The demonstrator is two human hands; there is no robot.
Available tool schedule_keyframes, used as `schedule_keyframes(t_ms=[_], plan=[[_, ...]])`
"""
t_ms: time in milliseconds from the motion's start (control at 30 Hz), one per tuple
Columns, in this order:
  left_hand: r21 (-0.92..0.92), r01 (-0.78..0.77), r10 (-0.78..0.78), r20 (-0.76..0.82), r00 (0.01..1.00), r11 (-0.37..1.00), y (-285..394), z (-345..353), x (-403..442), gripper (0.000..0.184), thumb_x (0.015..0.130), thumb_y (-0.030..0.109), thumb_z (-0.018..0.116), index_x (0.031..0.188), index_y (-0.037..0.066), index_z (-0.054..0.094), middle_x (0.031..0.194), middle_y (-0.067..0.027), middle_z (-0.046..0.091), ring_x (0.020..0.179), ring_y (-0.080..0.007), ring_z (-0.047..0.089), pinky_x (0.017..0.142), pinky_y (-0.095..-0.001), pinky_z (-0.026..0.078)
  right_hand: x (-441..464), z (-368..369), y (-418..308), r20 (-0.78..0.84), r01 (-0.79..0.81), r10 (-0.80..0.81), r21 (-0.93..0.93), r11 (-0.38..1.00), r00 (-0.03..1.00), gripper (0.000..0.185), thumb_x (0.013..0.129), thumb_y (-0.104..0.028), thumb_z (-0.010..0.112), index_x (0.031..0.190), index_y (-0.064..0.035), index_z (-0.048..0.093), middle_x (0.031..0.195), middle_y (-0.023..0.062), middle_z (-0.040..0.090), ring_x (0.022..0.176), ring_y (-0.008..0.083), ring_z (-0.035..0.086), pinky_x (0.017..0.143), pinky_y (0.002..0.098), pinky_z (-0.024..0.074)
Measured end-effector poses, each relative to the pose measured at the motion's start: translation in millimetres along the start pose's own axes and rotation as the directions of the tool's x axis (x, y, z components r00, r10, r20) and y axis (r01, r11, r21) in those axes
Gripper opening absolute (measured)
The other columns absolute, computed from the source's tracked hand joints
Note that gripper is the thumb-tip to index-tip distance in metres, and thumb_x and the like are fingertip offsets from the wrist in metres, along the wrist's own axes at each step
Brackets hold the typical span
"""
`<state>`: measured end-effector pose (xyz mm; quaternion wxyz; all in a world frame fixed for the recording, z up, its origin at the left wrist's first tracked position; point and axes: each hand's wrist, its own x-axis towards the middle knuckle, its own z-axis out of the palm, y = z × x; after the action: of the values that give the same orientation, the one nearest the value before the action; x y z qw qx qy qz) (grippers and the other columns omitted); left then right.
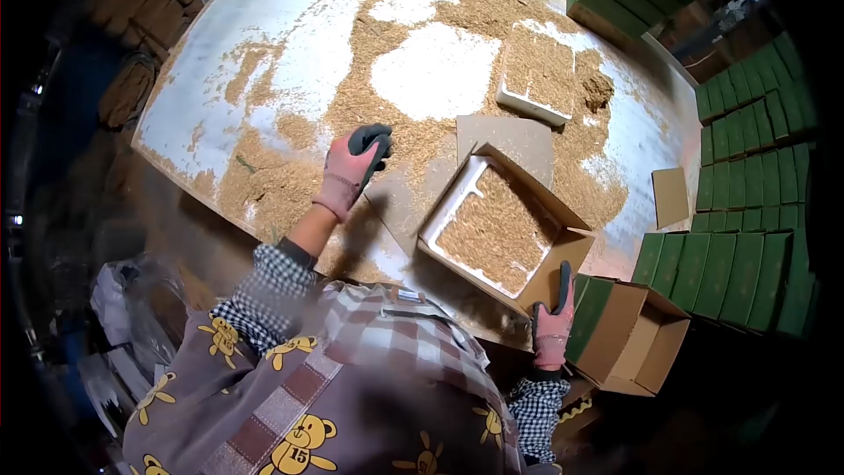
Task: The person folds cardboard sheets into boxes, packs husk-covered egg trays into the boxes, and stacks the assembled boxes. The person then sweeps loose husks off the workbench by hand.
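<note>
My left hand (356,165), in a pink glove with dark fingers, hovers over the bits-strewn table to the left of an open cardboard box (573,211). Its fingers are curled together, and whatever they may hold is hidden. At the box's near right corner my right hand (553,325), gloved the same way, grips the side flap between thumb and fingers. Inside the tilted box lies a white foam tray (450,200) filled with golden-brown husk-like bits (494,233). A flat cardboard sheet (505,142) lies just behind the box.
Husk-like bits cover much of the white table (299,44). A second filled foam tray (536,75) sits farther back. Green boxes (743,176) are stacked along the right, with an open empty carton (646,343) at the near right. A clear plastic bag (132,308) is at the left.
</note>
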<state>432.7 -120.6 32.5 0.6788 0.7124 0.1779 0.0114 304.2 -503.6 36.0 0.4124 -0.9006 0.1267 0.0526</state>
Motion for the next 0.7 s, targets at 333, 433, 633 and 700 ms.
schedule_keyframes(t_ms=[333,433,633,700], plan=[[0.446,0.099,-0.243,0.278,0.929,0.889,-148,-18,30,0.056,0.073,0.034,0.071,0.118,0.003,0.060,0.113,-0.0188,0.064,0.105,-0.0314,0.062,0.091,-0.0360,0.047,20,-2,0,-0.215,-0.134,0.173,0.186,0.973,0.961,0.059,0.075,0.012,0.047,0.132,-0.0036,0.052,0.134,0.0081,0.053,0.124,0.0195,0.048,0.104,0.0290,0.0349],[0.350,-0.015,0.040,-0.066,0.997,0.937,-80,-59,31,0.036,0.078,0.012,0.068,0.112,0.004,0.061,0.103,-0.0143,0.065,0.095,-0.0254,0.065,0.084,-0.0331,0.052,18,3,10,-0.250,-0.035,0.083,0.191,0.981,0.965,0.059,0.076,0.012,0.045,0.133,-0.0039,0.051,0.133,0.0079,0.054,0.124,0.0185,0.048,0.102,0.0283,0.0363],[0.243,-0.963,0.300,0.916,0.267,0.115,31,98,-76,0.033,0.066,0.021,0.070,0.098,0.022,0.067,0.105,-0.0066,0.057,0.091,-0.0290,0.058,0.074,-0.0384,0.049,23,14,11,-0.254,0.100,0.012,0.424,0.900,0.967,0.045,0.093,-0.006,0.046,0.138,-0.0061,0.045,0.136,0.0101,0.051,0.124,0.0207,0.048,0.103,0.0338,0.0368],[0.254,-0.952,-0.029,0.967,0.252,0.171,15,117,-64,0.031,0.070,0.026,0.069,0.101,0.020,0.067,0.106,-0.0073,0.056,0.096,-0.0291,0.058,0.080,-0.0390,0.048,19,12,18,-0.298,0.230,-0.125,0.349,0.909,0.946,0.050,0.093,-0.007,0.046,0.142,-0.0029,0.037,0.143,0.0117,0.043,0.130,0.0235,0.041,0.107,0.0351,0.0323]])
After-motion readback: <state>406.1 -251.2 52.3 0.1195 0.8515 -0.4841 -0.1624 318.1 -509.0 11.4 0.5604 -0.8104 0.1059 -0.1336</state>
